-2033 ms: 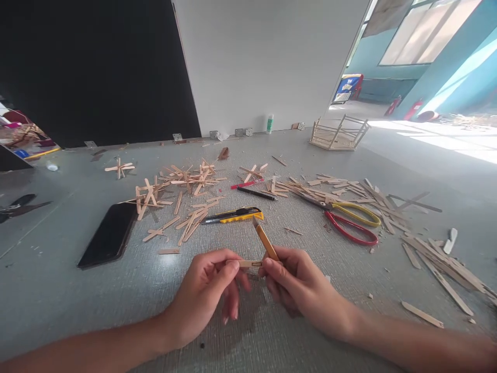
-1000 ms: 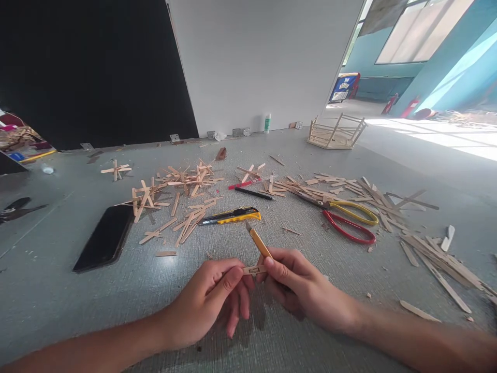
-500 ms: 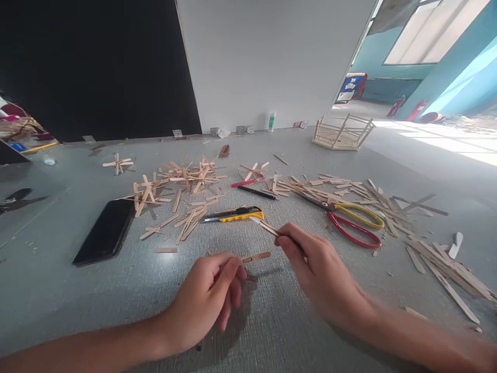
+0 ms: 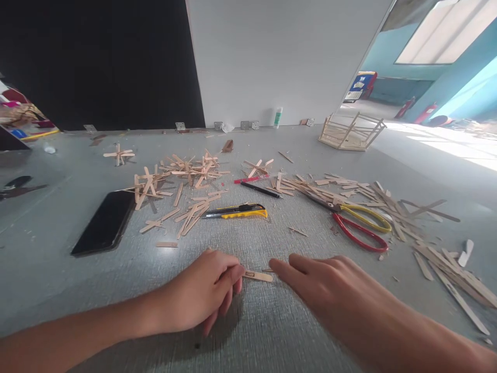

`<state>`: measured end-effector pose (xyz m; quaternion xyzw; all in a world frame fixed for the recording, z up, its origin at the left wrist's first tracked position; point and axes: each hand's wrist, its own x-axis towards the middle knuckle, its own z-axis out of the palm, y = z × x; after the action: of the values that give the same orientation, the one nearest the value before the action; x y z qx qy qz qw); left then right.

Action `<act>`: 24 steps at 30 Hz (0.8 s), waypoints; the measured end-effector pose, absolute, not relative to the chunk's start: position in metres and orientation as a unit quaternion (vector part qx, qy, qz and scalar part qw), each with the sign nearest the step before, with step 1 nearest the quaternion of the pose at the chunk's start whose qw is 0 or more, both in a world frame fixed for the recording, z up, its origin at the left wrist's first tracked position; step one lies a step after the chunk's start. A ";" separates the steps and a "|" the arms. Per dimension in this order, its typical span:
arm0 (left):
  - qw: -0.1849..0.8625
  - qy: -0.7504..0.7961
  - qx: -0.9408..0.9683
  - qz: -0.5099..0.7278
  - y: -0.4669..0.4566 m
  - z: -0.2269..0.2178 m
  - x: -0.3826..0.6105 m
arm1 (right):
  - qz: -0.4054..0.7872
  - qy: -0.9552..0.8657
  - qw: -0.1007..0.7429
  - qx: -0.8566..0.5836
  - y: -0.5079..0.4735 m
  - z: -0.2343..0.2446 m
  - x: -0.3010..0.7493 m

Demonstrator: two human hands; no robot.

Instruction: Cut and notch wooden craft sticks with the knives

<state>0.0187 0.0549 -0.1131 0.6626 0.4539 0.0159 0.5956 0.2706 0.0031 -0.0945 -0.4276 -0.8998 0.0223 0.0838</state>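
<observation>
My left hand (image 4: 209, 290) is closed in a pinch on a flat wooden craft stick (image 4: 259, 276). The stick points right and bears a small dark rectangular outline near the fingertips. Low over the tabletop, my right hand (image 4: 326, 282) has its fingers stretched forward, palm down, its thumb hidden. A thin wooden sliver (image 4: 267, 270) shows at its index fingertip; whether it is touched or only beside it is unclear. Beyond the hands lie a yellow utility knife (image 4: 236, 211) and a short thin wooden strip (image 4: 298, 231).
Piles of craft sticks (image 4: 190, 168) lie at the back left, more at the right. Scissors (image 4: 361, 228) with red and yellow handles, a black pen (image 4: 260, 189) and a phone (image 4: 104, 223) surround the work spot. A stick-built frame (image 4: 351, 135) stands at the back right.
My right hand has moved down towards the tabletop and its fingers have straightened; the thin stick it pinched no longer shows in its grip. My left hand's stick has lowered slightly.
</observation>
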 end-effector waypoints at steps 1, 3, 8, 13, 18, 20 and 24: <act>0.595 0.454 0.662 0.015 0.055 -0.114 0.018 | 0.004 -0.906 0.071 -0.418 0.002 -0.093 0.270; 0.594 0.452 0.666 0.018 0.056 -0.115 0.018 | -0.024 -0.915 0.049 -0.399 0.001 -0.091 0.268; 0.585 0.439 0.681 0.021 0.055 -0.113 0.018 | -0.069 -0.924 0.029 -0.375 0.003 -0.092 0.265; 0.579 0.435 0.689 0.018 0.054 -0.114 0.018 | -0.079 -0.925 0.029 -0.371 0.006 -0.096 0.264; 0.587 0.437 0.682 0.012 0.055 -0.114 0.018 | -0.118 -0.919 0.053 -0.371 0.003 -0.099 0.263; 0.588 0.436 0.681 0.010 0.056 -0.113 0.018 | -0.120 -0.918 0.057 -0.373 0.000 -0.100 0.263; 0.582 0.439 0.685 0.011 0.056 -0.110 0.019 | -0.115 -0.913 0.048 -0.389 -0.005 -0.100 0.263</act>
<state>0.0193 0.0561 -0.1104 0.6846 0.4393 0.0113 0.5815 0.2633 -0.0049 -0.1002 -0.3891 -0.9128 -0.1147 0.0480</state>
